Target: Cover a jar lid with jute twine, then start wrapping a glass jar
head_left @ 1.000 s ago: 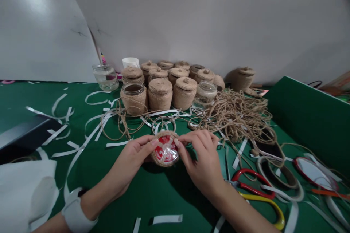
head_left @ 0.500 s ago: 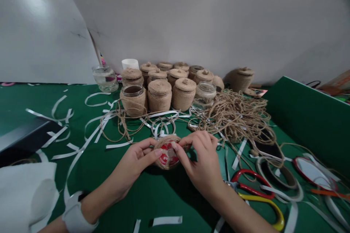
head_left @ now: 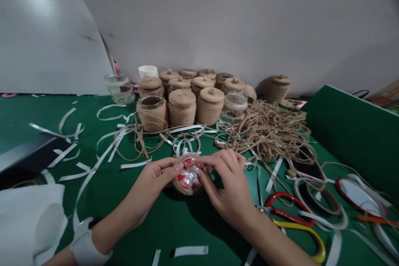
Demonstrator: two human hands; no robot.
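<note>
A round red and silver jar lid (head_left: 188, 182) with jute twine wound around its rim is held low over the green table. My left hand (head_left: 155, 181) grips its left edge, thumb on top and fingers curled at the far side. My right hand (head_left: 230, 183) is closed at the right edge, thumb and forefinger pinched at the lid's top. Whether a twine end lies between those fingertips I cannot make out. Just beyond the lid lie white strips and loose twine. Twine-wrapped jars (head_left: 182, 108) stand behind, several with wrapped lids.
A tangled heap of twine (head_left: 268, 126) lies right of the jars. Scissors with red and yellow handles (head_left: 291, 212) and a tape roll (head_left: 321, 199) are by my right forearm. Clear glass jars (head_left: 120, 88) and stacked white cups (head_left: 148, 71) stand at the back. White strips (head_left: 191, 251) are scattered around.
The lid has tilted and moved slightly left, so its shiny top shows more. My right thumb and forefinger have shifted left with it across the top. Both hands keep their hold.
</note>
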